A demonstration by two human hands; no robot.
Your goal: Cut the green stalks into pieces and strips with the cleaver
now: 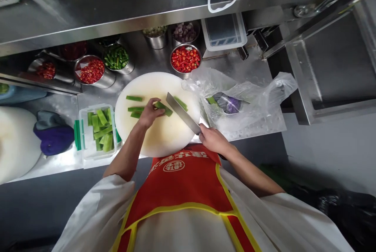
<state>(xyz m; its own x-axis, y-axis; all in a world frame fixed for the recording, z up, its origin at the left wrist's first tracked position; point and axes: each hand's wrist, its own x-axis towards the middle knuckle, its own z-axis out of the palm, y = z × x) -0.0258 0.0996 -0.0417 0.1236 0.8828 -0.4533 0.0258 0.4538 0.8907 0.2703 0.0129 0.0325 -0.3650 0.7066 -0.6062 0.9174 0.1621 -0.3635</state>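
On the round white cutting board (164,138) my left hand (150,114) is closed on a piece of green vegetable (163,108), perhaps a celery or gourd strip. My right hand (212,138) grips the handle of a cleaver (182,113), whose blade slants up and left across the board, just right of the held piece. Beyond the blade lies another green strip (180,103), partly covered by it. Several cut strips (134,98) rest at the board's left, some near my left wrist. A clear plastic container (98,154) of green pieces stands left of the board.
Metal cups of chopped red chilies (185,59) and green chilies (116,57) line the back. Right of the board lies a clear plastic bag (258,95) with something purple inside. A steel shelf (123,19) overhangs the counter. A purple cloth (55,138) lies far left.
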